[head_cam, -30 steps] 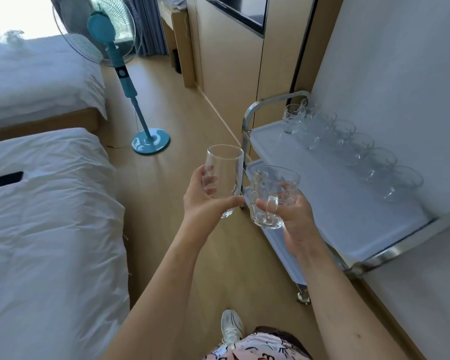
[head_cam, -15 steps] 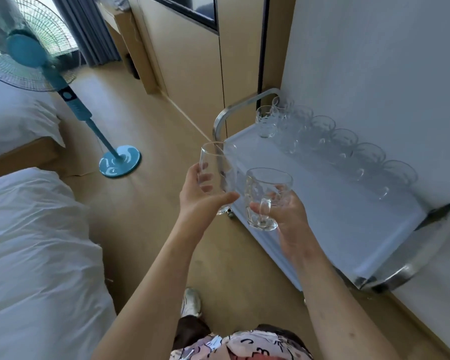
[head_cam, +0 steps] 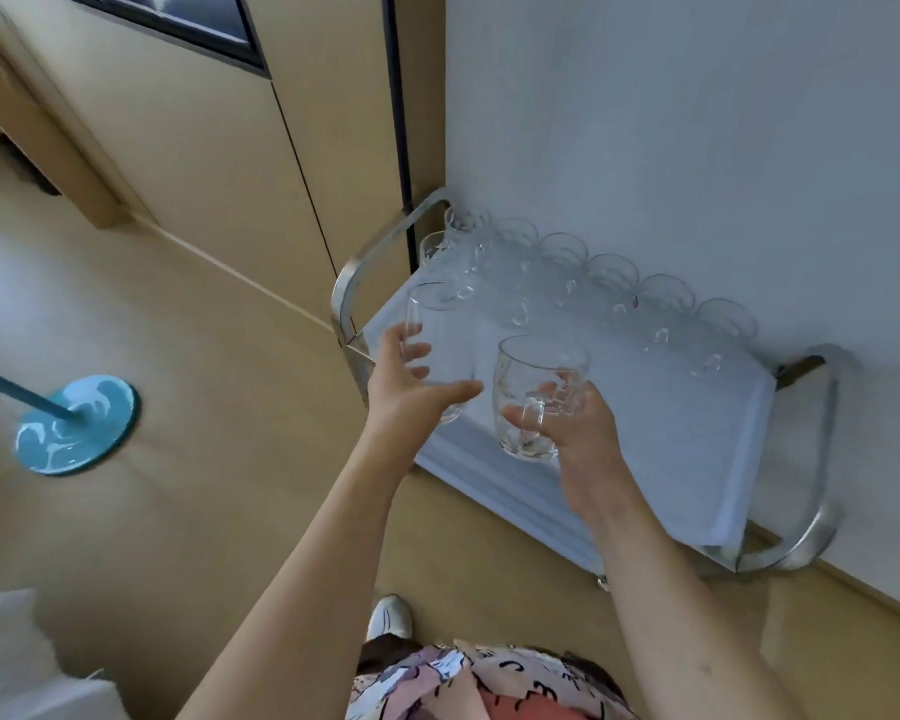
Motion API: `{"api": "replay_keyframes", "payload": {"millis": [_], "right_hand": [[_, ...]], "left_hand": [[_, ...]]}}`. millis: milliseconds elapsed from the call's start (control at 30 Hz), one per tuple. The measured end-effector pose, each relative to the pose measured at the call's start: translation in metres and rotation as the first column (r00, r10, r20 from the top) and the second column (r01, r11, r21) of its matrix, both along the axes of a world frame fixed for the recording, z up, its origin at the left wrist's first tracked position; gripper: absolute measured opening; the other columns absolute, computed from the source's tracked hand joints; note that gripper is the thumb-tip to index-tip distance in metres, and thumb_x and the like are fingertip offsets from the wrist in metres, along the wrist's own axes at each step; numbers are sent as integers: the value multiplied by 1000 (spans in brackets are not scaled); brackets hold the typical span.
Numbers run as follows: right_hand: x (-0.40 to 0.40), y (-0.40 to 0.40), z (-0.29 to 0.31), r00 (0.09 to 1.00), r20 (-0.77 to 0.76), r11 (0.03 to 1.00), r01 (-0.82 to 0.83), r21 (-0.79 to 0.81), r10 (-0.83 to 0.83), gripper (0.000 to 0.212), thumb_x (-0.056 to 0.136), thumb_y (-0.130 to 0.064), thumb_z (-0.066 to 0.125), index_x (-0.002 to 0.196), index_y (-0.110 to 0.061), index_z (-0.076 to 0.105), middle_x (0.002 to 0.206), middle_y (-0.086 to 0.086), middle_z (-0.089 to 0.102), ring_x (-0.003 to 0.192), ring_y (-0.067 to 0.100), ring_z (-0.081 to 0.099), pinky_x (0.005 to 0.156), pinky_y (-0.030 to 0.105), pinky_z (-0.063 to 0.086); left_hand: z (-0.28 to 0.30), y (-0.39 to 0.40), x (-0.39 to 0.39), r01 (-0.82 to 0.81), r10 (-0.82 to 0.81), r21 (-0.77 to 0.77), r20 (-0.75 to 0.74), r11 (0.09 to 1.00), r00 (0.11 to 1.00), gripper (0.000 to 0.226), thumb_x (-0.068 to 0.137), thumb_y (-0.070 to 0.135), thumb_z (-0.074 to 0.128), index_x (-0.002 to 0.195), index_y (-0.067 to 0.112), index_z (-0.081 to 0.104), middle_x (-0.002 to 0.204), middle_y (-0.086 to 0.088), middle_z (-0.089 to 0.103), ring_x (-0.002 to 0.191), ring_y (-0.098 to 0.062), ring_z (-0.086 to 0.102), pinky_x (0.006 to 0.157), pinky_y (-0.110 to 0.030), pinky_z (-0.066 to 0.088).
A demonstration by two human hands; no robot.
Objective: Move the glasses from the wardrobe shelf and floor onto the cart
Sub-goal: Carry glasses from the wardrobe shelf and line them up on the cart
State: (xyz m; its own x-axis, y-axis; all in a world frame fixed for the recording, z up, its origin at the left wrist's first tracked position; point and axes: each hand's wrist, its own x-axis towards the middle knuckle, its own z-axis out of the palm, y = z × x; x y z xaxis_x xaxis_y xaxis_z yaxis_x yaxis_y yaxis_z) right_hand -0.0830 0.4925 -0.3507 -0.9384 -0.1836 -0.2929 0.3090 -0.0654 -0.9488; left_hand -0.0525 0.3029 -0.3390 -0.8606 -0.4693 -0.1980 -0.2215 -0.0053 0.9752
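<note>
Steel-framed cart with pale blue top (head_cam: 697, 459): row of clear glass mugs (head_cam: 614, 275) stood along its far edge. Left hand (head_cam: 406, 381) gripped tall clear tumbler (head_cam: 437, 350) above near-left corner. Right hand (head_cam: 578, 428) held clear handled mug (head_cam: 533, 397) above near edge.

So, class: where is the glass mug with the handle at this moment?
In the head view the glass mug sits right of centre, gripped by the right hand above the cart, beside the tall glass.
</note>
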Motion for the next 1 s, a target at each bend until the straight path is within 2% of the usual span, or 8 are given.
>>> {"api": "replay_keyframes", "payload": {"millis": [67, 233, 400, 533, 667, 800, 900, 1000], "right_hand": [[-6, -11, -3, 998, 12, 998, 55, 17, -56, 80, 46, -28, 96, 119, -20, 64, 109, 0, 74, 101, 19, 72, 82, 34, 58], [-18, -29, -13, 986, 15, 986, 163, 25, -164, 76, 42, -31, 96, 111, -27, 66, 99, -10, 75, 95, 11, 73, 72, 22, 56], [-39, -26, -23, 961, 80, 963, 260, 67, -265, 84, 32, -35, 96, 109, -31, 64, 97, -15, 76, 93, 7, 73, 68, 19, 57], [-71, -20, -34, 887, 215, 913, 393, 111, -408, 85, 45, -37, 93, 122, -24, 58, 109, -4, 75, 100, 14, 72, 89, 42, 58], [-112, -5, -54, 829, 366, 904, 414, 106, -423, 53, 84, -33, 81, 128, -15, 58, 100, -6, 78, 91, 18, 75, 92, 46, 58], [-136, 8, -71, 768, 499, 895, 445, 34, -401, 45, 86, -48, 77, 120, -22, 61, 102, -6, 74, 80, 18, 70, 81, 43, 58], [-146, 17, -86, 773, 531, 880, 464, -103, -346, 26, 94, -32, 69, 116, -22, 60, 100, -12, 73, 72, 16, 68, 82, 54, 59], [-160, 22, -90, 776, 511, 886, 460, -56, -371, 21, 91, -24, 70, 111, -19, 66, 94, -11, 75, 75, 19, 69, 76, 49, 61]], "left_hand": [[-4, -11, -16, 59, -60, 4, 23, 998, 998, 93, 52, 30, 97, 128, 42, 46, 123, 13, 57, 113, -10, 58, 88, -34, 54], [-15, -30, -50, 179, -179, 4, 61, 984, 982, 92, 56, 30, 99, 128, 42, 44, 123, 15, 56, 113, -4, 56, 77, -22, 48], [-27, -26, -82, 264, -264, 13, 89, 964, 960, 91, 57, 27, 98, 128, 41, 43, 124, 15, 56, 115, -5, 54, 79, -24, 48], [-39, -21, -112, 294, -295, 26, 121, 955, 948, 92, 57, 27, 99, 128, 39, 43, 123, 13, 57, 114, -7, 56, 77, -24, 49], [-51, -15, -145, 289, -288, 19, 170, 957, 943, 92, 56, 27, 99, 129, 39, 43, 123, 12, 57, 113, -6, 57, 75, -23, 49], [-64, -8, -167, 279, -273, 8, 230, 960, 934, 92, 57, 25, 99, 129, 36, 44, 122, 11, 58, 111, -7, 58, 72, -20, 47], [-75, -3, -177, 269, -263, 13, 261, 963, 929, 90, 57, 23, 99, 128, 36, 45, 121, 10, 58, 111, -8, 58, 73, -22, 49], [-84, 1, -186, 253, -247, 16, 284, 967, 926, 91, 57, 22, 99, 129, 35, 45, 122, 9, 59, 111, -10, 59, 76, -25, 51]]}}
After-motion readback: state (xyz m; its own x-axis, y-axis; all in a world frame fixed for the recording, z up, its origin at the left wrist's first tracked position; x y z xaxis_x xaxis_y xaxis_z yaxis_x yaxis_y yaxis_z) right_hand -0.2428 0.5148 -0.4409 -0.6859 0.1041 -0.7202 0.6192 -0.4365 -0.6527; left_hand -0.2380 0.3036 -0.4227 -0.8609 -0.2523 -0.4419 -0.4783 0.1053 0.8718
